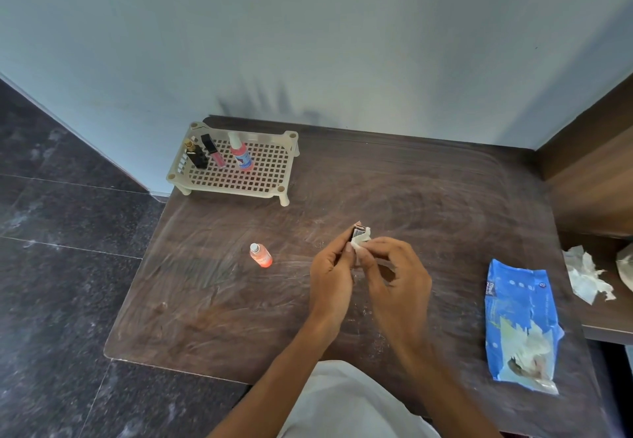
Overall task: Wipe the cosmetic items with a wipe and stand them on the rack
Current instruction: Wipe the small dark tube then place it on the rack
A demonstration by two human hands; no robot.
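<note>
Over the middle of the table, my left hand [330, 273] grips a small dark cosmetic item [357, 232] with a coppery end. My right hand [394, 276] presses a white wipe [363, 239] against that item. A small orange bottle [261, 255] with a silver cap stands on the table to the left of my hands. The cream grid rack [270, 177] sits at the table's far left corner. Standing on it are a dark bottle with a gold cap [196, 156], a pink lip gloss tube [213, 154] and a pink spray bottle [241, 155].
A torn blue wipes pack [520, 324] lies at the right side of the brown table [445, 198]. Crumpled used wipes [587, 278] lie on a lower wooden shelf at the far right. A wall runs behind the table; dark floor tiles lie to the left.
</note>
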